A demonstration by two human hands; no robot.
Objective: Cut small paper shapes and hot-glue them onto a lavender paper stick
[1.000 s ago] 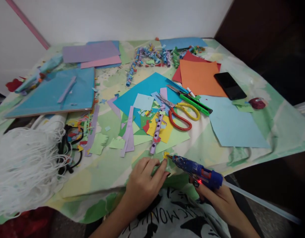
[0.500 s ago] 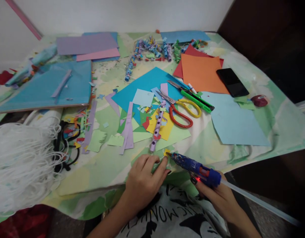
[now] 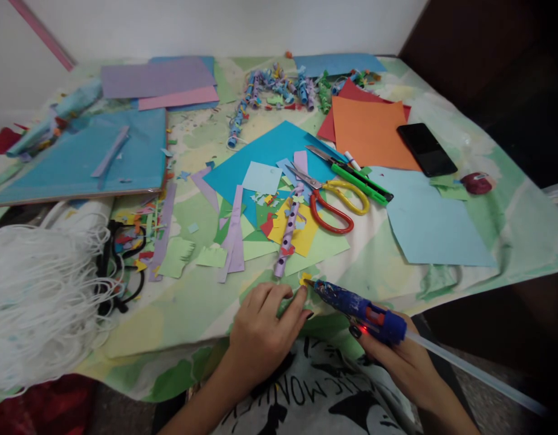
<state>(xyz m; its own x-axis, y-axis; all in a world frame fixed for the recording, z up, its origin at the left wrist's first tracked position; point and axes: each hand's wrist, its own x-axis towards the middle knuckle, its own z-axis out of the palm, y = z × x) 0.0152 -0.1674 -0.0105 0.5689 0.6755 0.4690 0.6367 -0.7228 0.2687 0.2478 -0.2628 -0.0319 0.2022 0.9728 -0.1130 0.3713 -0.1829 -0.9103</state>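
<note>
My right hand is wrapped round a blue glue gun with a lit red light and a long clear glue stick out of its back. Its tip meets a small yellow paper piece near the table's front edge. My left hand rests on the cloth, a fingertip against the yellow piece and the other fingers bent. Just beyond lies a purple paper roll with dark dots and a red piece stuck on it. Scissors with red and yellow handles lie to its right.
White string is heaped at the left, by a blue paper pack. A green cutter, orange paper and a phone lie right. Decorated rolls stretch along the back.
</note>
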